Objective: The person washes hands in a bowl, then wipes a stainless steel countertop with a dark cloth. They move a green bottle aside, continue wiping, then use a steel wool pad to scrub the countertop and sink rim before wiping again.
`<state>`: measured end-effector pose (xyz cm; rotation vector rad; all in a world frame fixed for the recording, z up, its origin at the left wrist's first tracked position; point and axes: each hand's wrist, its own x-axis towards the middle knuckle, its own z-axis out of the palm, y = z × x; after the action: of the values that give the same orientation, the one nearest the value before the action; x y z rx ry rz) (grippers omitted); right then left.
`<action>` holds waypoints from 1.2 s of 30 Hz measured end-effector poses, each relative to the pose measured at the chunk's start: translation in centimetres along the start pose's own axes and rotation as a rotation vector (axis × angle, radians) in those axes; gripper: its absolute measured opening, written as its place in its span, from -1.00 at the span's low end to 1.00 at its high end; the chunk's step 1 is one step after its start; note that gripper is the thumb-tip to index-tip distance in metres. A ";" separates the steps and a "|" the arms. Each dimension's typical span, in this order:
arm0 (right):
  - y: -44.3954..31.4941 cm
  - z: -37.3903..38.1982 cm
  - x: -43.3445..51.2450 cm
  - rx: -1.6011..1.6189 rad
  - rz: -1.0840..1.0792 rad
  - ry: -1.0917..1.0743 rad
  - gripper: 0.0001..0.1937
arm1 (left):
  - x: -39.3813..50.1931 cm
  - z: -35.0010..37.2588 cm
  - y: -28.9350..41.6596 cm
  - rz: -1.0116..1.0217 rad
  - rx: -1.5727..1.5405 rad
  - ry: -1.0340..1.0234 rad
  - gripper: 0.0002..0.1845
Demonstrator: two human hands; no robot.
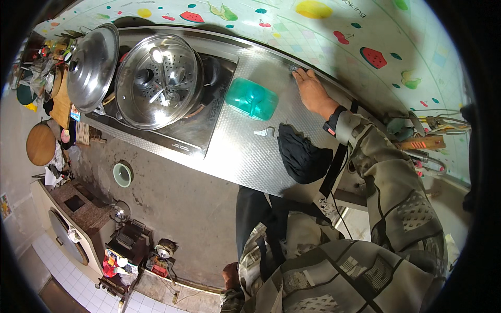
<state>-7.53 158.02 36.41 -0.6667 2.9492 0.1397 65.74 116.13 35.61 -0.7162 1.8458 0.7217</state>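
Note:
My right hand (pixel 312 90) presses its fingertips on a small grey scouring pad (pixel 292 68), possibly steel wool, at the back edge of the metal countertop (pixel 242 164). Most of the pad is hidden under the fingers. To the left of this hand sits a translucent teal plastic container (pixel 238 98). A crumpled black cloth (pixel 303 156) lies nearer to me, and beside it is a small pale scraper-like piece (pixel 264 132). Down at my left side, my left hand (pixel 231 275) hangs partly visible in shadow, away from the counter; its fingers are unclear.
A big steel steamer pot (pixel 156 113) with utensils inside stands on the black cooktop (pixel 191 137), its domed lid (pixel 94 74) propped to the left. A patterned wall covering (pixel 274 23) rises behind. A pale green bucket (pixel 123 175) stands on the floor; a black cable (pixel 339 217) hangs near my right side.

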 end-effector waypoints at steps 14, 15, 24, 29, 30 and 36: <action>-5.4 1.2 14.3 0.176 -0.313 0.189 -0.49 | -1.3 -0.1 -2.1 0.046 0.041 0.144 -0.66; -5.6 1.0 15.0 0.184 -0.353 0.218 -0.45 | -1.7 0.0 -2.2 0.030 -0.155 0.170 -0.67; -6.6 -0.2 15.9 0.153 -0.263 0.134 -0.40 | -1.5 -2.4 -2.3 0.103 0.405 -0.047 -0.72; -5.1 0.2 12.1 0.091 -0.156 0.075 -0.41 | -0.3 -3.3 -3.7 -0.055 -0.478 0.149 -0.69; -4.8 0.1 10.8 0.061 -0.109 0.047 -0.40 | -0.2 -3.3 -4.0 -0.035 -0.538 0.168 -0.67; -0.6 -0.9 1.9 0.132 0.079 -0.104 -0.25 | 0.9 -3.0 -3.8 0.020 -0.292 0.033 -0.71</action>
<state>-9.01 156.55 36.97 -0.5095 2.8550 -0.0131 66.57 111.29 35.12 -0.9021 1.7984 1.0103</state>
